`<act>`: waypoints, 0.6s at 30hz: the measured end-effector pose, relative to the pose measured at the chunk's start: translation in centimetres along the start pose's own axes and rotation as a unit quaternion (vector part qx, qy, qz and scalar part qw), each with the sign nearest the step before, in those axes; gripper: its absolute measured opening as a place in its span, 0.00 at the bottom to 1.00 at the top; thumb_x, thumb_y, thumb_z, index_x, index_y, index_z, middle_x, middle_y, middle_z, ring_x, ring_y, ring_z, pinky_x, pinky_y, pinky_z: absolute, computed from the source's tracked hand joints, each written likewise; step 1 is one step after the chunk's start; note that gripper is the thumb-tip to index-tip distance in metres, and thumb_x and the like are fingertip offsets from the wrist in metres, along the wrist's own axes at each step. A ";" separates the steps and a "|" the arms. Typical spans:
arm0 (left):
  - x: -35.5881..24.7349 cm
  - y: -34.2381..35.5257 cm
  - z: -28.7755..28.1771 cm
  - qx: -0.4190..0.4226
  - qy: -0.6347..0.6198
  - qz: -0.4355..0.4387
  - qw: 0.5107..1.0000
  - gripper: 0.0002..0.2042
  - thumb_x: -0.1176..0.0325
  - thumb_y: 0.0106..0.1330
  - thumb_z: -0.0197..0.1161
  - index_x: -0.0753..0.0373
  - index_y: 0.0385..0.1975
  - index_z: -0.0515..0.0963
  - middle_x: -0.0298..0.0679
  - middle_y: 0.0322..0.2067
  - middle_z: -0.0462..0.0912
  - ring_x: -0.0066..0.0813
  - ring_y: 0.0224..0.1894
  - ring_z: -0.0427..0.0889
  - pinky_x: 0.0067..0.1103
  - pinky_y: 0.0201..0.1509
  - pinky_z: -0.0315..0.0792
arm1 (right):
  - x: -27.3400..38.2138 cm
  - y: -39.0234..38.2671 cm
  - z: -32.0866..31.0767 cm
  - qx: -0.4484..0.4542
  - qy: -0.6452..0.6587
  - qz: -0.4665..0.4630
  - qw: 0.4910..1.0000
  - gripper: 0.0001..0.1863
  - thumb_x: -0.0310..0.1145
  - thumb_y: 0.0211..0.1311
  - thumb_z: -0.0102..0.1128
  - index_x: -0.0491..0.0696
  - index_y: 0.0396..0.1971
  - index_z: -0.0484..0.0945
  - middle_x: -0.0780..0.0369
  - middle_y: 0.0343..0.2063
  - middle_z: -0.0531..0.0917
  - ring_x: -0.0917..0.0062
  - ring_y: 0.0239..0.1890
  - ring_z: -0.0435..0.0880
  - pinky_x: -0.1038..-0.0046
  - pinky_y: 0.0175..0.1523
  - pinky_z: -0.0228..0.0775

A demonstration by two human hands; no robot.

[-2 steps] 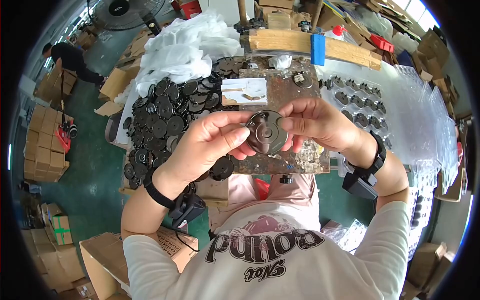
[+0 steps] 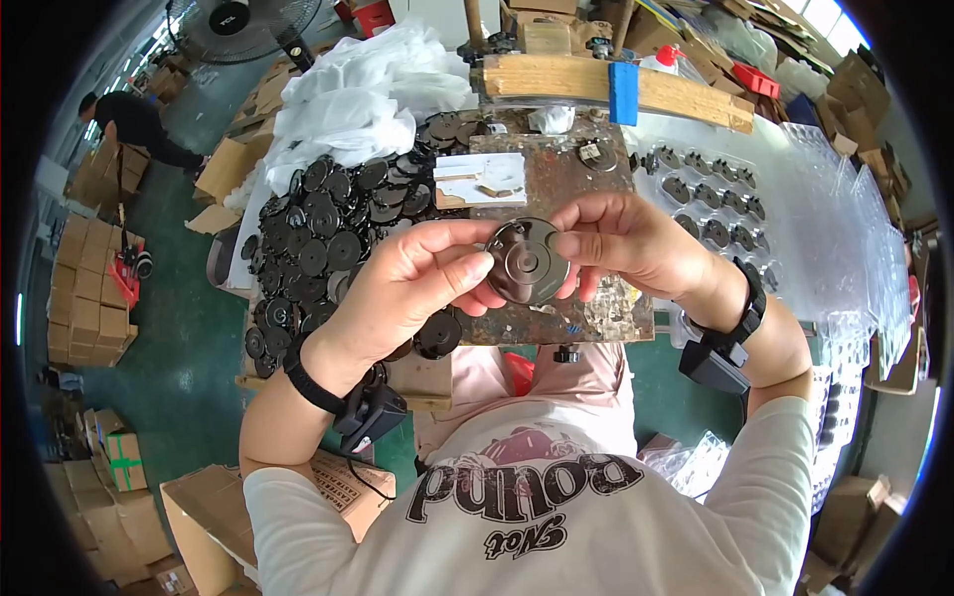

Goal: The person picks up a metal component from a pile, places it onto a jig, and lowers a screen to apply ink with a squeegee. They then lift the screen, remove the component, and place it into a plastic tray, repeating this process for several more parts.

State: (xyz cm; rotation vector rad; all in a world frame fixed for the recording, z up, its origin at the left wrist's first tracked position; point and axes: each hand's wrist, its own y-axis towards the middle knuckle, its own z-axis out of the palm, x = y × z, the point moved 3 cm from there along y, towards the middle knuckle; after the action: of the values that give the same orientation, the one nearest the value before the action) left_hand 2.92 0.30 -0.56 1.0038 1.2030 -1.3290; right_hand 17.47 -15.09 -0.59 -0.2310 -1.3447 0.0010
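Note:
A shiny dark round disc (image 2: 529, 261) with a raised centre is held upright-tilted between both hands, above the worn work board. My left hand (image 2: 417, 283) grips its left edge with the thumb on the face. My right hand (image 2: 636, 248) pinches the upper right edge, thumb on the front. Many similar dark discs (image 2: 328, 214) lie heaped to the left. Behind the held disc, a white card (image 2: 479, 169) with small pieces on it rests on the stained board (image 2: 561, 149).
Clear plastic trays with dark parts (image 2: 715, 194) lie at the right. White wrapping (image 2: 343, 109) is piled at back left. A wooden bar (image 2: 537, 84) with a blue block spans the back. A fan (image 2: 234, 20) stands upper left. A person (image 2: 134, 129) bends among cardboard boxes (image 2: 89, 298).
The bench and background sit slightly further left in the picture. Both hands keep almost the same grip on the disc.

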 end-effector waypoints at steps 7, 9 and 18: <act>1.3 2.2 -0.6 -0.014 0.056 0.009 0.998 0.17 0.69 0.69 0.50 0.66 0.56 0.66 0.43 0.43 0.79 0.25 0.38 0.81 0.18 0.40 0.75 | -3.5 -2.0 -3.2 -0.100 0.040 0.011 0.994 0.10 0.30 0.63 0.54 0.41 0.42 0.73 0.62 0.31 0.80 0.78 0.30 0.83 0.81 0.30 0.75; 1.4 2.7 -1.3 -0.044 0.072 -0.001 0.996 0.17 0.68 0.69 0.49 0.65 0.56 0.65 0.44 0.44 0.78 0.26 0.39 0.80 0.18 0.40 0.75 | -4.7 -5.0 -5.7 -0.151 0.049 0.013 0.987 0.10 0.30 0.63 0.54 0.42 0.41 0.73 0.62 0.31 0.80 0.78 0.30 0.83 0.80 0.31 0.75; 2.2 2.3 -6.5 -0.119 0.043 0.029 0.992 0.18 0.68 0.69 0.47 0.66 0.58 0.64 0.40 0.41 0.78 0.22 0.36 0.78 0.14 0.37 0.73 | -12.7 -20.3 -18.3 -0.540 0.169 -0.011 0.825 0.11 0.34 0.62 0.56 0.44 0.40 0.73 0.63 0.29 0.79 0.81 0.26 0.81 0.84 0.25 0.73</act>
State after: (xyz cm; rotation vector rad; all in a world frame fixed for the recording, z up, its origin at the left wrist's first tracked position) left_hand 4.55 6.46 -3.97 0.9236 1.3510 -1.0772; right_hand 29.58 -39.64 -13.24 -1.1193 -0.8575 -0.8102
